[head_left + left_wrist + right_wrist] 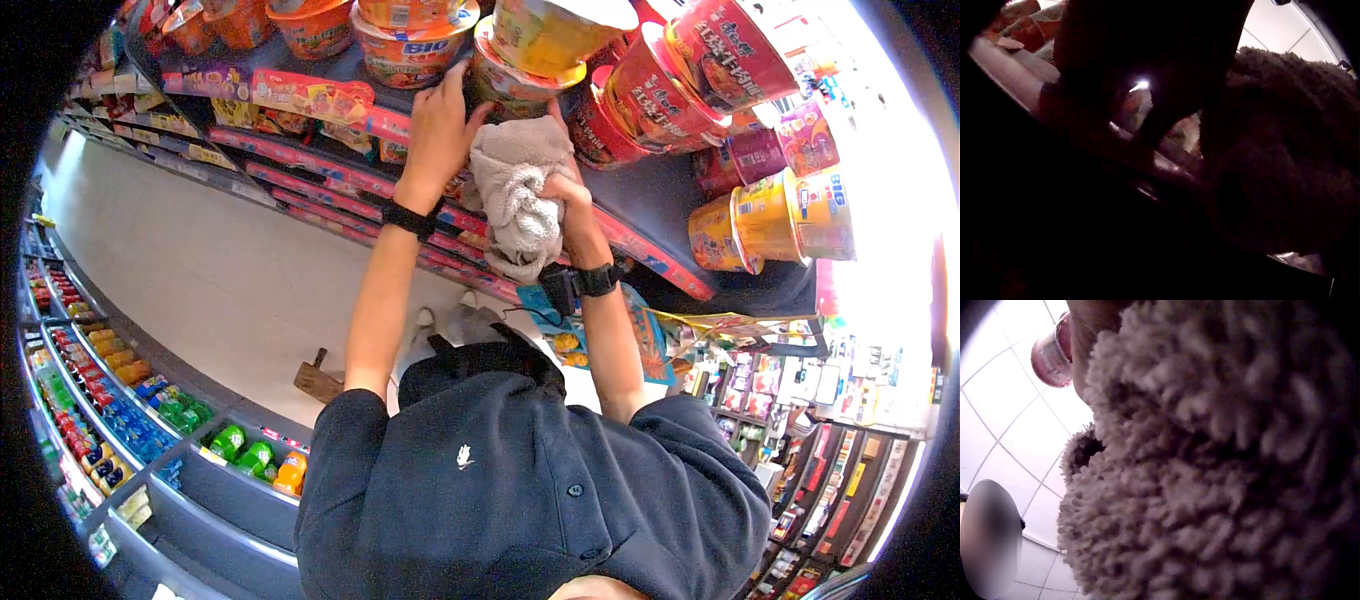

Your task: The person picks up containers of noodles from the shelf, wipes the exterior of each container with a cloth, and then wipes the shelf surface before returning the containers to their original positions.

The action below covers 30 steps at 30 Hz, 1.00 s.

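Observation:
In the head view, my right hand point(572, 190) grips a bunched grey towel point(522, 165) at the shelf front, thumb over the cloth. The towel's thick pile point(1166, 506) fills most of the right wrist view. My left hand point(438, 135) is beside it, thumb spread and fingers reaching over the shelf edge. Its fingertips are right at the base of an orange-and-white noodle bowl point(412, 58). A yellow-topped stack of noodle bowls point(550, 35) stands just beyond the towel. The left wrist view is mostly dark, with the towel point(1291, 112) at its right.
Red noodle bowls point(660, 95) lean in stacks right of the towel, with yellow bowls point(790, 220) farther right. A pink price strip point(310, 95) lines the shelf edge. Lower left, a drinks shelf point(235, 510) holds bottles. A wooden stool point(318, 380) stands on the pale floor.

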Available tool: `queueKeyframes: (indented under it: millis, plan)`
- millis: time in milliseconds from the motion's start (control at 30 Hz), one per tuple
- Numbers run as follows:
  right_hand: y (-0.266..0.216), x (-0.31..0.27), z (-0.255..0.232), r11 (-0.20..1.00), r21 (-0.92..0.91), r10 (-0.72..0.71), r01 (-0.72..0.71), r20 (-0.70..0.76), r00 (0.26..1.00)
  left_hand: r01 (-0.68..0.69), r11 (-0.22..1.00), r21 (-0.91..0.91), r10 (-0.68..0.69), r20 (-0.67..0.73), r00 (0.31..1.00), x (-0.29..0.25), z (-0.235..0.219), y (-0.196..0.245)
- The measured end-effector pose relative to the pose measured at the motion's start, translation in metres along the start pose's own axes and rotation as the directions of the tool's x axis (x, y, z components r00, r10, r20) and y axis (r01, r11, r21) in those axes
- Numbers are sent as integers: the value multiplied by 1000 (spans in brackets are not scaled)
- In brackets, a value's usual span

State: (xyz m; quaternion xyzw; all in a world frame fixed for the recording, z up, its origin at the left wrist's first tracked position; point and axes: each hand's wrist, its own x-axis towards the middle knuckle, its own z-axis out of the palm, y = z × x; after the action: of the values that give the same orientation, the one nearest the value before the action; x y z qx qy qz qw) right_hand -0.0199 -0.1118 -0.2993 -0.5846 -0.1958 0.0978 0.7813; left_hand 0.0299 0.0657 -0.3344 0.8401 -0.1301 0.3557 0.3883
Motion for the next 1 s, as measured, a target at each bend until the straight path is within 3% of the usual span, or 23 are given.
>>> queueKeyframes:
  millis: [67,200,400,467,600,733,800,833,933,1000]
  plan:
    - [4,4,2,998,-58,5,-7,-27,1000,58,998,36,-53,-114,992,0,1,2]
    - [4,-3,0,997,-57,56,-60,-64,996,112,992,54,-112,-9,994,1,-3,4]
    - [10,-43,-3,993,12,119,-119,-99,988,92,995,44,-91,-16,996,3,3,2]
    - [13,-51,-7,996,-28,82,-85,-105,991,130,964,234,-118,-65,991,5,5,19]
    - [15,-58,-11,996,33,90,-87,-121,989,140,918,371,-47,-248,968,9,25,33]
    - [14,-71,-8,996,32,86,-83,-125,988,205,885,417,-134,-193,972,18,27,38]
    - [17,-79,-10,995,68,75,-66,-132,988,237,900,365,-223,-80,971,20,23,32]
    - [14,-84,-9,994,67,91,-83,-126,988,168,911,376,-159,-53,986,20,17,25]
    - [19,-96,-14,994,77,83,-73,-143,986,127,931,342,-166,88,982,24,8,13]
    - [24,-105,-22,993,104,80,-62,-175,981,73,935,346,-112,93,989,23,9,7]
